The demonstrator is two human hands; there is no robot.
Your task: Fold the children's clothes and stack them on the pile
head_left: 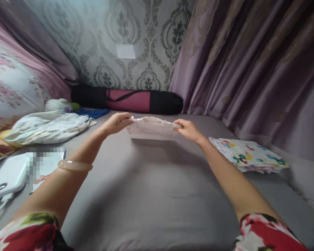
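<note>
Both hands pinch ends | pale folded cloth (pixel 151 129), scalloped top edge

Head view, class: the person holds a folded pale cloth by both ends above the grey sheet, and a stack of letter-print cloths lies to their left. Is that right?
One detail is wrong. In the head view the stack lies to the person's right, not left. The rest stands: the left hand and right hand hold the cloth by both ends above the sheet.
</note>
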